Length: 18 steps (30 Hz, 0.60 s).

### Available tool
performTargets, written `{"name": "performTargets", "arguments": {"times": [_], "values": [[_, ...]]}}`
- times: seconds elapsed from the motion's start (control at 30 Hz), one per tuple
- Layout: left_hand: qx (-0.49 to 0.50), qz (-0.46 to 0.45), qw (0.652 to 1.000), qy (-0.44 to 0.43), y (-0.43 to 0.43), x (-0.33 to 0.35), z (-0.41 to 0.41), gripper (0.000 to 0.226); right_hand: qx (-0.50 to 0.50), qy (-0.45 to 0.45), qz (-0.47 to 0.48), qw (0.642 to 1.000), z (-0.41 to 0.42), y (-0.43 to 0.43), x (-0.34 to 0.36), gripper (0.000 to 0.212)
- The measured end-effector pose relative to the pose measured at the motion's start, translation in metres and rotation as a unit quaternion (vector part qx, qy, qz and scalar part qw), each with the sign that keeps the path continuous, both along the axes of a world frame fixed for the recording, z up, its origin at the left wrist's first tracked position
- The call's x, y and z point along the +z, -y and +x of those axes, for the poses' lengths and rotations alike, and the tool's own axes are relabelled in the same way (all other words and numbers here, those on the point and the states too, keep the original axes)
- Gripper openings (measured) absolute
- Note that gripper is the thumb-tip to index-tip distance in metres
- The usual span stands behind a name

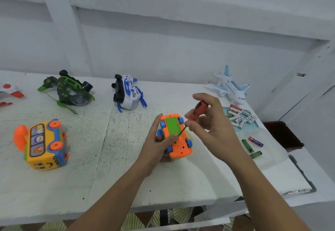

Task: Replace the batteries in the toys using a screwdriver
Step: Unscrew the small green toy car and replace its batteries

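Orange plastic toy car with blue wheels sits belly-up near the middle of the white painted table; I see the left hand curled round it, thumb pressed on the underside beside the green rectangular battery cover; the right hand pinches a small screwdriver with an orange-and-black handle, thin shaft slanting down to the cover's near edge; a heap of white batteries lies well off to the right.
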<state>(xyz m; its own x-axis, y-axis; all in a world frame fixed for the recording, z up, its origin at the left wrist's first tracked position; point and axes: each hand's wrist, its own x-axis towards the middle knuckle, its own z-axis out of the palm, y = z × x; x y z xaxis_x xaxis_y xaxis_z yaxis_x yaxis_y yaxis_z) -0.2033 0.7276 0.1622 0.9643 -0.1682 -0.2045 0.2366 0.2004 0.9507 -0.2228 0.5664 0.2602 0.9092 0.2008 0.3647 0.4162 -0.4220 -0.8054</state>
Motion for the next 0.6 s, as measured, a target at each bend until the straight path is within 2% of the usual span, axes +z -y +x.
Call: {"name": "performTargets", "arguments": {"times": [0.2, 0.37, 0.6], "values": [[0.005, -0.02, 0.999, -0.033, 0.003, 0.007, 0.001, 0.07, -0.04, -0.024, 0.102, 0.994, 0.009, 0.005, 0.002, 0.065], [0.012, -0.042, 0.997, -0.056, 0.005, 0.013, 0.0, 0.066, -0.101, -0.024, 0.219, 0.97, 0.008, 0.01, 0.002, 0.063], [0.034, -0.052, 0.996, -0.065, 0.009, 0.022, -0.004, 0.06, -0.118, -0.075, 0.299, 0.944, -0.003, 0.009, -0.015, 0.074]]}}
